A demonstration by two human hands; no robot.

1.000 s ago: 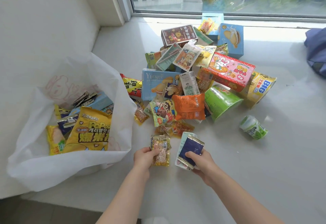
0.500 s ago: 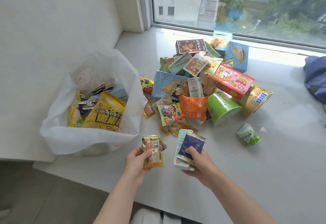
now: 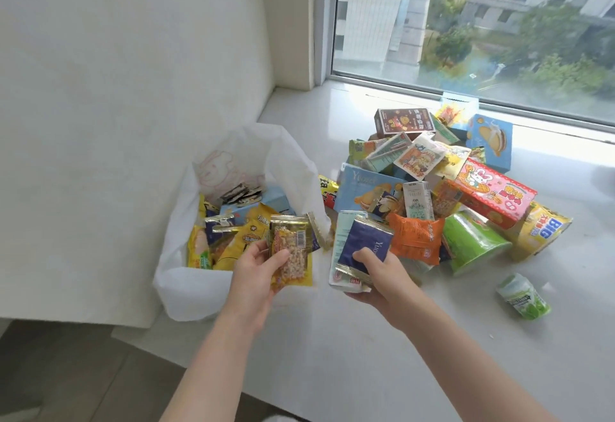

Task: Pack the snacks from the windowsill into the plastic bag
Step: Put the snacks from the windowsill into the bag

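Gripping crinkly foil pkts [image 3: 293, 252], L hand [image 3: 256, 268]; R hand [image 3: 379, 275] pinches flat navy sachet [image 3: 364, 245] by floppy plastic bag [image 3: 186, 285].

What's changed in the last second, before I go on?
The left hand carried its yellow packets up and left to the mouth of the plastic bag. The right hand lifted the navy packet alongside. Both grips unchanged; snack pile and green bottle stayed put.

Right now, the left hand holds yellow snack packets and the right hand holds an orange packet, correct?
Not quite: the head view shows the right hand gripping a navy packet, not an orange one. The left hand does hold yellow snack packets.
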